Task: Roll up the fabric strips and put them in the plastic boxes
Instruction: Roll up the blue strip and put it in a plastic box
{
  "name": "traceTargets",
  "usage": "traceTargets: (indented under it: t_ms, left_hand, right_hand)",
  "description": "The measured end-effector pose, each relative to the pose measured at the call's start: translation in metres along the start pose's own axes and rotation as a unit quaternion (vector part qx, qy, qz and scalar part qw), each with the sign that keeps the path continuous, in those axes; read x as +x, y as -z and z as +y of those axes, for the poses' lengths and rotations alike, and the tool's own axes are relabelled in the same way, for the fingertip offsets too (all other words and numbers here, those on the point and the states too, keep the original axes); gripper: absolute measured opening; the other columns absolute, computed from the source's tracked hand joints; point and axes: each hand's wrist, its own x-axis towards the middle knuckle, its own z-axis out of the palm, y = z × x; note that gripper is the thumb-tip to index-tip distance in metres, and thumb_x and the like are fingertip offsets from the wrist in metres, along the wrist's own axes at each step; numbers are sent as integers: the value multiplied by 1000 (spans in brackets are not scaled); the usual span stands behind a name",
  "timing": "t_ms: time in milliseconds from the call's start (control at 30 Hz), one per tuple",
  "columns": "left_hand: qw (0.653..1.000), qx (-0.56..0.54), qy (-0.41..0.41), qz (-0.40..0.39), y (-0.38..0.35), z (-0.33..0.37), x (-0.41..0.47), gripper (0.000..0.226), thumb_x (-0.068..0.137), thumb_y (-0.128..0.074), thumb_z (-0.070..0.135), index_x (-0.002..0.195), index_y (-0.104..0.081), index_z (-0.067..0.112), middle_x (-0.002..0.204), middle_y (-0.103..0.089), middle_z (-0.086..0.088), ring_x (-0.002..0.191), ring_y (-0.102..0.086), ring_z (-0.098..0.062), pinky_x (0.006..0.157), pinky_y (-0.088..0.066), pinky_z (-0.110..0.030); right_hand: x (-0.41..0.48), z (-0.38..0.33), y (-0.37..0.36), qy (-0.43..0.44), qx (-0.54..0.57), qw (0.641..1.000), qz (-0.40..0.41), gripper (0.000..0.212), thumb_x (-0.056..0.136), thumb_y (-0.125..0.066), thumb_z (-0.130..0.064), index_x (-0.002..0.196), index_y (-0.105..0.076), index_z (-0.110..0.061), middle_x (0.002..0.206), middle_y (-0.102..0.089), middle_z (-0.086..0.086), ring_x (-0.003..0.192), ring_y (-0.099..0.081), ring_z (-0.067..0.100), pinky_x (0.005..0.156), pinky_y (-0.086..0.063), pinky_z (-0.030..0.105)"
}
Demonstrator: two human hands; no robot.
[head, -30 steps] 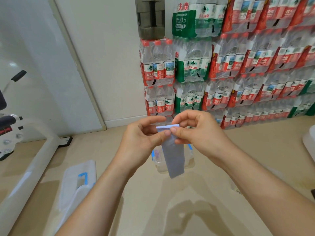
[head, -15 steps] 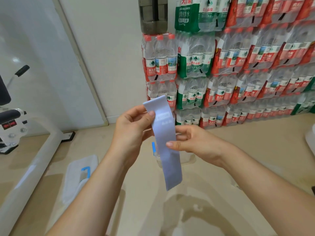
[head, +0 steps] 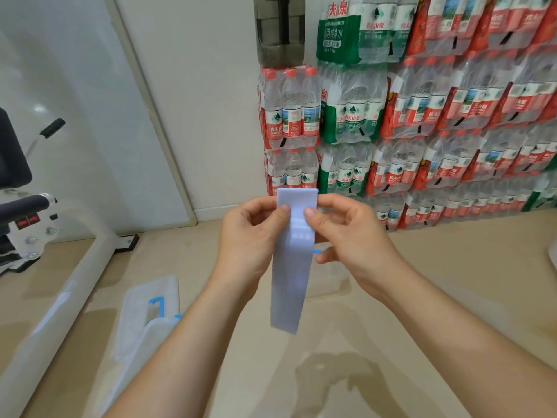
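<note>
A pale lavender fabric strip (head: 291, 276) hangs straight down in front of me, unrolled. My left hand (head: 251, 236) pinches its top left edge with thumb and fingers. My right hand (head: 349, 236) pinches the top right edge at the same height. Behind the strip and my right hand a clear plastic box (head: 330, 276) with a blue clasp stands on the floor, mostly hidden. A second clear plastic box (head: 150, 315) with blue clasps lies on the floor at the lower left, beside my left forearm.
Shrink-wrapped packs of water bottles (head: 422, 116) are stacked against the wall ahead and to the right. A white exercise machine frame (head: 60, 282) runs along the left. The beige floor (head: 331, 372) lies below my arms.
The strip, folded over at the top a second ago, was lifted and straightened. My right hand moved up from the strip's middle to its top edge, so both hands now hold the upper corners.
</note>
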Motion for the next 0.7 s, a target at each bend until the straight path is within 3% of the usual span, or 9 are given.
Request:
traceTargets:
  t_ms: [133, 233, 433, 700]
  left_hand:
    - [999, 1, -22, -25, -1, 1, -2, 21, 82, -62, 12, 93, -71, 27, 75, -55, -15, 73, -53, -23, 74, -51, -51]
    - [999, -17, -30, -29, -1, 5, -4, 21, 88, -63, 9, 90, -72, 28, 79, -64, -13, 75, -61, -21, 73, -54, -51]
    - [999, -34, -16, -40, 1, 9, -5, 14, 87, -64, 10, 79, -72, 18, 68, -70, 6, 63, -66, -11, 56, -54, -24]
    - [1000, 18, -12, -12, 1, 6, -3, 16, 79, -74, 4, 76, -72, 19, 66, -73, 5, 66, -71, -10, 62, -58, -25]
  right_hand:
    - [3, 2, -1, 22, -2, 999, 48, 16, 91, -62, -15, 104, -69, -9, 94, -71, 20, 69, -63, 21, 44, -47, 22]
    - [3, 2, 0, 32, -21, 998, 44, 15, 90, -63, -13, 103, -70, -9, 90, -71, 21, 66, -61, 21, 42, -45, 21]
    - [3, -1, 6, 43, -48, 997, 33, 14, 90, -63, -11, 100, -73, -12, 84, -73, 16, 63, -64, 23, 41, -45, 22]
    - [0, -6, 11, 11, -64, 998, 4, 14, 91, -60, -8, 94, -72, -13, 82, -74, 11, 59, -63, 12, 41, -44, 20]
